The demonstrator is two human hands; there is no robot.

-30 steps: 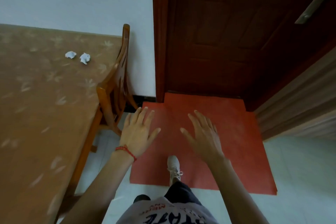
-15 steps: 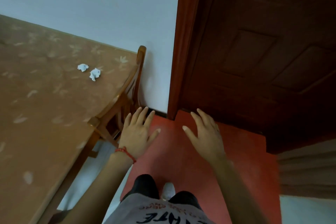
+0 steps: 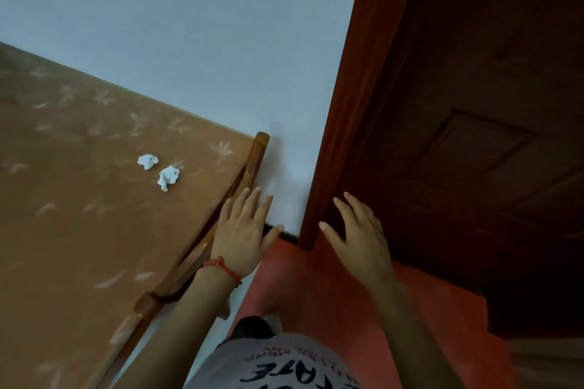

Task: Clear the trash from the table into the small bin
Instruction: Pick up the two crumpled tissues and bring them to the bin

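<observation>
Two crumpled white paper balls lie side by side on the brown patterned table (image 3: 79, 230): the left paper ball (image 3: 147, 161) and the right paper ball (image 3: 168, 177). My left hand (image 3: 243, 230), with a red string at the wrist, hovers open past the table's right edge, fingers straight, a short way right of the paper. My right hand (image 3: 360, 240) is also open and empty, held in front of the door frame. No bin is in view.
A wooden chair (image 3: 252, 164) is tucked against the table's right side. A dark wooden door (image 3: 474, 136) and its red-brown frame (image 3: 347, 104) fill the right. A red mat (image 3: 331, 294) covers the floor below, and a pale wall (image 3: 189, 25) stands behind the table.
The view has swung up and to the left, and I have stepped closer to the table. The paper balls now sit nearer my left hand. Both hands stay open and empty.
</observation>
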